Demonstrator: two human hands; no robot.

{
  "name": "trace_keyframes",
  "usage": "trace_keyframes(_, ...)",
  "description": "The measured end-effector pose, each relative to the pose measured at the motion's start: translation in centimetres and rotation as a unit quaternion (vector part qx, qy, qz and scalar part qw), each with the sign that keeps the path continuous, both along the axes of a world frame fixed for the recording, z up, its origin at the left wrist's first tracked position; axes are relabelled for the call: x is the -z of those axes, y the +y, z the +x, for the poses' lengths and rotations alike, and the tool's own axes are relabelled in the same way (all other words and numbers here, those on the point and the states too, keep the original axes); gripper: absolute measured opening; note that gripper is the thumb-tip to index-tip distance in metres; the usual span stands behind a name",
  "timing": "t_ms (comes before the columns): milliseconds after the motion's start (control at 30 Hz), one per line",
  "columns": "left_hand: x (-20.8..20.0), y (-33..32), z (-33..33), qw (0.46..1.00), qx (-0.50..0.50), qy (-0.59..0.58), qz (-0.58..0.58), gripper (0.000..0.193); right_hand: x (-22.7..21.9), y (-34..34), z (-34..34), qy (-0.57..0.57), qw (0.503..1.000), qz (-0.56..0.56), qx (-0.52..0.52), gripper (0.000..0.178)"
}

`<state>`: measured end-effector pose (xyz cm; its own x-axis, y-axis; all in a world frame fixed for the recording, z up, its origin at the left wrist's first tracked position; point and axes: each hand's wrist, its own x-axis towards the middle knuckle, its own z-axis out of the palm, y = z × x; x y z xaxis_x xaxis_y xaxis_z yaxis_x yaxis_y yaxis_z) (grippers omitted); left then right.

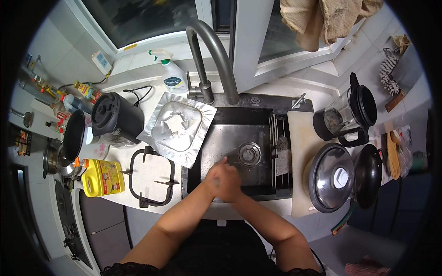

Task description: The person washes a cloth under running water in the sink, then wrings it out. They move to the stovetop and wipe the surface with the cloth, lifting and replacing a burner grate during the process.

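Over the near left part of the dark sink point(225, 119), my left hand point(214, 178) and my right hand point(229, 185) are pressed together. Both look closed, with fingers folded into each other and one thumb or fingertip pointing up. Whatever lies between the palms, if anything, is hidden. Beyond them is the round drain point(249, 154) in the wet sink floor. The grey curved faucet point(212, 55) rises behind the sink, its spout above the far edge. A metal rack point(273, 152) hangs along the sink's right side, with a grey scrubbing pad point(282, 143) by it.
Left of the sink lie a foil stove liner point(161, 126), a black burner grate point(132, 177), a yellow jug point(108, 178) and a black appliance point(119, 117). A spray bottle point(174, 76) stands behind. At right are a cutting board point(298, 184), a lidded pot point(329, 177) and a blender jug point(338, 117).
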<state>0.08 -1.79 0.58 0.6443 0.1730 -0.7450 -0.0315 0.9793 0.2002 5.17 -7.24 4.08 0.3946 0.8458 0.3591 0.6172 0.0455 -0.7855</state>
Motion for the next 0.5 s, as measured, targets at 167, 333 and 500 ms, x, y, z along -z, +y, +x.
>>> trace_keyframes(167, -0.6, 0.0, 0.0, 0.997, 0.078, -0.014, 0.001, 0.020, 5.5, 1.0, 5.1, 0.274, 0.934, -0.068, 0.221, 0.016)
trace_keyframes(333, -2.4, -0.6, 1.1, 0.984, -0.001, 0.082, 0.156, 0.010, 7.4, -1.4, 8.6, 0.802, 0.575, -0.129, 0.101, 0.034)
trace_keyframes(500, -3.0, 0.4, -1.5, 0.838, 0.176, 0.054, 0.514, 0.009, 3.5, -4.8, 10.8, 0.873, 0.423, -0.225, -0.093, 0.054)
